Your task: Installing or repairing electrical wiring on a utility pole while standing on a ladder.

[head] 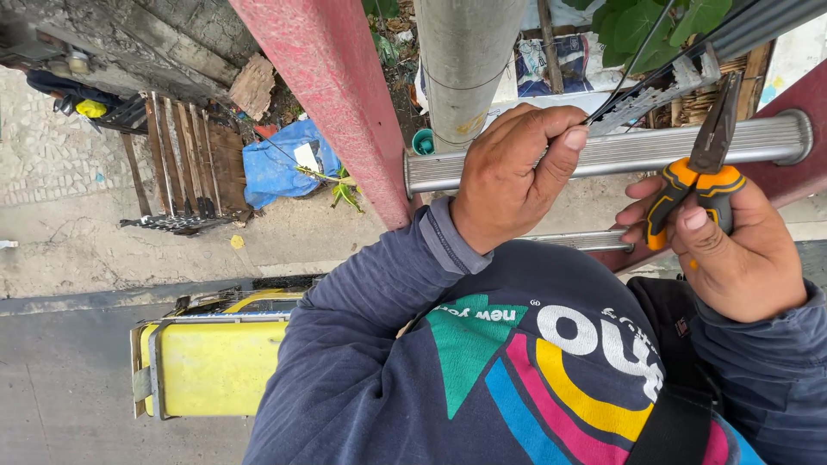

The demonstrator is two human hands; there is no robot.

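My left hand [508, 176] is closed around a thin dark cable [633, 62] just in front of a ribbed metal ladder rung [620, 151], thumb pressed on top. My right hand [732, 250] grips pliers [708, 164] with orange and black handles, jaws pointing up past the rung towards a worn metal strap [655, 96]. Both arms are in dark blue sleeves, and a printed sweatshirt fills the lower view.
A grey concrete pole [461, 60] and a red ladder rail [332, 95] rise in front of me. Far below lie a yellow vehicle roof [211, 366], a blue bag [280, 164], wooden slats [185, 164] and pavement. Green leaves hang at the top right.
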